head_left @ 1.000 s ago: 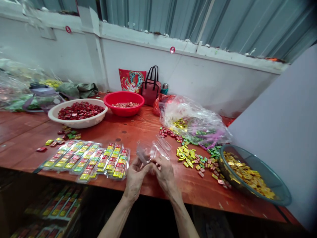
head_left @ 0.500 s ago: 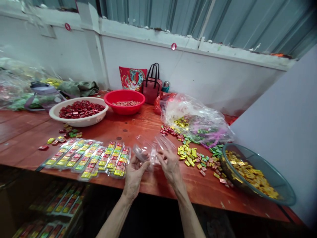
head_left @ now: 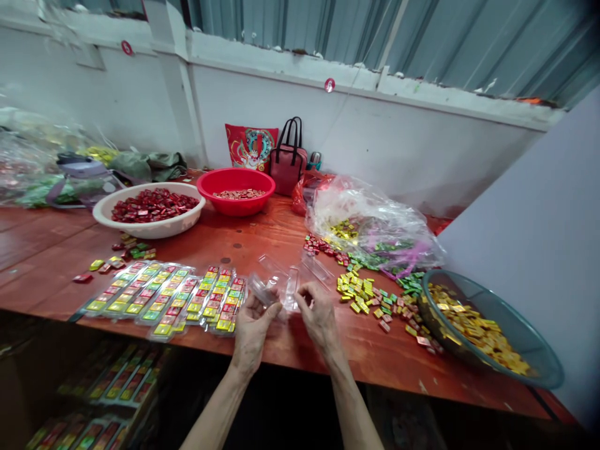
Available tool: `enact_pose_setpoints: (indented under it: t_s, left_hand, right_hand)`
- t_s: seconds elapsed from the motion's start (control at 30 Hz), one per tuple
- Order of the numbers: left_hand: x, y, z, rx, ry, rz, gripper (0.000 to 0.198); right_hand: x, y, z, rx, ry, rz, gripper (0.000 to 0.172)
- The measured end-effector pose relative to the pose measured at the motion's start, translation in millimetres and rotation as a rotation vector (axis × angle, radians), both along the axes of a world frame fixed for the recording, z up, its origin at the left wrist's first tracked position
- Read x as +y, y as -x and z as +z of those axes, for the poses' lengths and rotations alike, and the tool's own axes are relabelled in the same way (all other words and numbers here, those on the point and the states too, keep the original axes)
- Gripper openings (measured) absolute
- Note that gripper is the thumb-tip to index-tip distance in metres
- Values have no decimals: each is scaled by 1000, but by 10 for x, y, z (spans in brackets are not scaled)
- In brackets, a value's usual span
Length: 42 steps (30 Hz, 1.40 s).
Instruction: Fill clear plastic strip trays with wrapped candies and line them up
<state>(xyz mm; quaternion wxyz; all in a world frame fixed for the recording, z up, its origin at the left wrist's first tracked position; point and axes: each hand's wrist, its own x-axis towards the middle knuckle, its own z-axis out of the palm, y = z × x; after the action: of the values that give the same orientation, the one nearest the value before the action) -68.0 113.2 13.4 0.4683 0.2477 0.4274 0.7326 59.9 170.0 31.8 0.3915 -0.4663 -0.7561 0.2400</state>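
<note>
Both my hands hold empty clear plastic trays [head_left: 285, 282] just above the front edge of the red wooden table [head_left: 262, 240]. My left hand [head_left: 252, 328] has its fingers curled round the left part of the trays. My right hand [head_left: 319, 312] pinches the right part between thumb and fingers. Filled trays [head_left: 169, 301] of small coloured foil packets lie in a row to the left of my hands. Loose yellow, green and red packets [head_left: 370, 300] lie scattered to the right.
A white basin [head_left: 147, 211] of red packets and a red bowl [head_left: 235, 190] stand at the back left. A clear plastic bag [head_left: 370, 228] with packets lies at back right, a dark basin [head_left: 487, 328] of yellow packets at the right edge. More filled trays [head_left: 107, 387] sit below.
My hands stayed at the table's front edge, shifting their grip on the clear trays; the right hand opened out briefly, then closed in on them again.
</note>
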Motion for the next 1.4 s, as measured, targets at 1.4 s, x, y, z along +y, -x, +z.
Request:
enact_pose_setpoints:
  t_s: [1.4]
  left_hand:
    - [-7, -38, -38, 27, -39, -25, 39]
  right_hand:
    - [-191, 96, -45, -104, -98, 11, 15]
